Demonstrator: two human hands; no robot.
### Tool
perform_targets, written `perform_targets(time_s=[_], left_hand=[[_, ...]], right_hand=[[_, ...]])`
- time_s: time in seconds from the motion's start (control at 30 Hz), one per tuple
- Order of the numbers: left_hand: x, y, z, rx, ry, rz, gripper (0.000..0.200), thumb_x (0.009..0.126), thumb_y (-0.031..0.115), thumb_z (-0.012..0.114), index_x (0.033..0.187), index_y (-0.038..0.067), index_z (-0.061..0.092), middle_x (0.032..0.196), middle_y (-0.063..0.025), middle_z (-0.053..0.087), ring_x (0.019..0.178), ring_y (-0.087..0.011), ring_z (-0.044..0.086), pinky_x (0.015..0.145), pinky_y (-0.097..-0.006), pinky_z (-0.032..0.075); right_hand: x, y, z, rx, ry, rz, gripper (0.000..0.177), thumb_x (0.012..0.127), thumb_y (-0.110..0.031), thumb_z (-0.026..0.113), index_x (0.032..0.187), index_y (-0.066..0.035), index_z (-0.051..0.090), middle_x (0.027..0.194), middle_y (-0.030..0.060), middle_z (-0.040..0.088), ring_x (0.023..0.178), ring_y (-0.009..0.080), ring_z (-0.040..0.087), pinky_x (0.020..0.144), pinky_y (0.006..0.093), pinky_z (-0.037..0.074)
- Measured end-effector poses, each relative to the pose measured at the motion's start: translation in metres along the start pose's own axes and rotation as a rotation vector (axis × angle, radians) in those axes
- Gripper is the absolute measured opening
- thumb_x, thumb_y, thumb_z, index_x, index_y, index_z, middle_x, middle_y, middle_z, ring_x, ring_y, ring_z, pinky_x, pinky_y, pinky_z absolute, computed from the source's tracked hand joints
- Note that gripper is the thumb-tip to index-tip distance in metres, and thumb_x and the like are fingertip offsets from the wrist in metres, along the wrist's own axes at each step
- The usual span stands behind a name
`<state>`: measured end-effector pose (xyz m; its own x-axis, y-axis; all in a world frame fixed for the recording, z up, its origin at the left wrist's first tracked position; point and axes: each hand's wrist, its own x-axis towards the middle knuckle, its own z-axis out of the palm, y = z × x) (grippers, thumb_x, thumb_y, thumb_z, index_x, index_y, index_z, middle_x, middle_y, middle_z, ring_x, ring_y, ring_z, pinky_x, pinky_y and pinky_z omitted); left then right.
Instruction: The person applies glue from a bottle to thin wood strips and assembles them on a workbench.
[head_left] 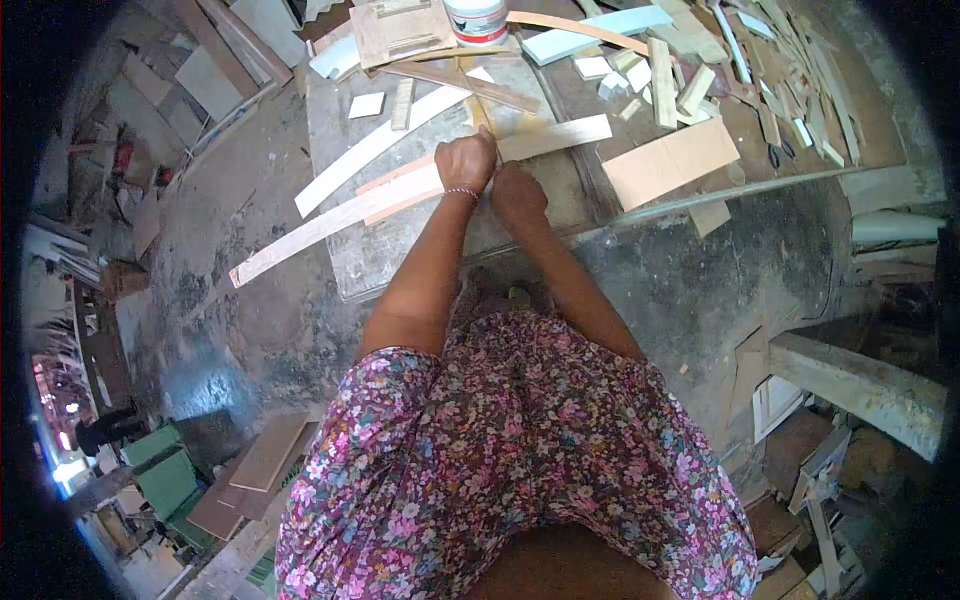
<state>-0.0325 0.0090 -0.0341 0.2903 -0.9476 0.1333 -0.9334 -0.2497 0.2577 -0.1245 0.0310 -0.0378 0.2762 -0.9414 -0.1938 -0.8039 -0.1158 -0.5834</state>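
Observation:
A long pale wooden strip [340, 220] lies slantwise across the worktable [350, 262], its left end jutting past the table's edge. My left hand [466, 162] is closed over the middle of this strip, with a beaded bracelet at the wrist. Close beside it, my right hand [520, 192] is curled shut at the near edge of the strip; what its fingers hold is hidden. Under the strip shows a pinkish board [385, 212]. A second pale strip [370, 155] lies just beyond, and a thin brown slat [475, 88] crosses farther back.
A white tub [477, 22] stands at the back beside a flat wooden panel [400, 30]. To the right lie a wide pinkish board [670, 163], several offcuts and a pair of dark-handled scissors or pliers [780, 153]. A thick beam [860, 385] juts in at lower right.

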Motion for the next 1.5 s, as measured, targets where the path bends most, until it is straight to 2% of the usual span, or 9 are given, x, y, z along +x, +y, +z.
perform_targets(time_s=[0.23,0.43,0.53,0.73,0.83,1.03,1.13,1.23,1.5], left_hand=[[0.001,-0.006,0.01,0.023,0.097,0.052,0.042,0.081,0.027,0.035,0.054,0.005,0.059,0.056,-0.0158,0.056,0.051,-0.0297,0.054,0.059,-0.0376,0.038],[0.003,-0.001,0.004,0.029,0.023,-0.076,0.043,0.081,0.029,0.033,0.058,0.006,0.06,0.058,-0.016,0.056,0.055,-0.028,0.055,0.063,-0.0355,0.037],[0.004,0.0,0.004,0.002,-0.022,-0.095,0.049,0.083,0.033,0.029,0.059,0.003,0.059,0.062,-0.0178,0.056,0.06,-0.0329,0.055,0.066,-0.039,0.038],[0.002,-0.004,0.006,-0.025,0.034,-0.011,0.05,0.084,0.033,0.027,0.061,0.003,0.059,0.063,-0.0182,0.056,0.061,-0.0323,0.055,0.069,-0.0389,0.036],[0.0,-0.003,0.0,-0.01,-0.008,-0.002,0.05,0.084,0.033,0.026,0.063,0.003,0.06,0.064,-0.018,0.057,0.062,-0.0319,0.055,0.071,-0.0379,0.035],[0.004,-0.002,0.007,0.034,0.017,-0.057,0.045,0.083,0.029,0.028,0.06,0.007,0.06,0.063,-0.0136,0.058,0.059,-0.0264,0.056,0.07,-0.0369,0.033],[0.004,0.0,0.006,0.053,-0.024,-0.075,0.045,0.082,0.029,0.028,0.06,0.007,0.061,0.063,-0.0138,0.058,0.059,-0.0261,0.056,0.071,-0.0362,0.032],[0.002,-0.001,0.002,0.044,-0.028,-0.021,0.045,0.082,0.029,0.028,0.06,0.006,0.061,0.062,-0.0149,0.058,0.059,-0.0264,0.056,0.07,-0.0361,0.032],[0.002,-0.001,0.004,0.043,0.01,-0.036,0.046,0.082,0.03,0.028,0.06,0.005,0.06,0.062,-0.0164,0.057,0.058,-0.0279,0.055,0.069,-0.0366,0.033]], right_hand=[[0.014,0.006,0.011,-0.015,0.014,-0.008,0.025,0.076,-0.018,0.043,0.08,0.003,0.055,0.078,0.0215,0.057,0.075,0.035,0.056,0.065,0.0426,0.045],[-0.022,-0.007,-0.013,-0.078,-0.022,-0.007,0.025,0.08,-0.018,0.037,0.082,0.002,0.052,0.078,0.0218,0.056,0.074,0.0356,0.056,0.066,0.043,0.044],[-0.047,0.009,-0.011,-0.018,-0.011,0.081,0.027,0.082,-0.02,0.035,0.082,0.003,0.049,0.075,0.0239,0.056,0.073,0.0366,0.055,0.066,0.0434,0.044],[-0.022,0.01,0.001,-0.036,0.042,0.057,0.027,0.083,-0.02,0.034,0.08,0.002,0.048,0.07,0.0229,0.055,0.068,0.0365,0.056,0.062,0.0431,0.045],[-0.008,0.011,0.015,-0.045,0.149,-0.015,0.028,0.083,-0.023,0.034,0.081,0.001,0.049,0.07,0.0225,0.055,0.067,0.0368,0.056,0.062,0.0435,0.044],[-0.035,-0.003,-0.016,-0.083,-0.004,-0.026,0.02,0.077,-0.014,0.04,0.087,0.002,0.047,0.079,0.0221,0.056,0.075,0.0347,0.056,0.063,0.0423,0.045],[-0.047,0.011,-0.011,-0.024,-0.028,0.112,0.02,0.077,-0.013,0.039,0.085,0.003,0.048,0.075,0.0215,0.056,0.073,0.0345,0.056,0.064,0.043,0.045],[-0.038,0.012,-0.008,-0.068,-0.004,0.048,0.028,0.081,-0.021,0.035,0.083,0.003,0.049,0.072,0.0248,0.055,0.07,0.0369,0.056,0.065,0.0433,0.044],[-0.013,0.001,-0.004,-0.002,0.072,0.043,0.025,0.079,-0.017,0.037,0.082,0.004,0.05,0.074,0.0242,0.056,0.073,0.0369,0.056,0.066,0.0426,0.044]])
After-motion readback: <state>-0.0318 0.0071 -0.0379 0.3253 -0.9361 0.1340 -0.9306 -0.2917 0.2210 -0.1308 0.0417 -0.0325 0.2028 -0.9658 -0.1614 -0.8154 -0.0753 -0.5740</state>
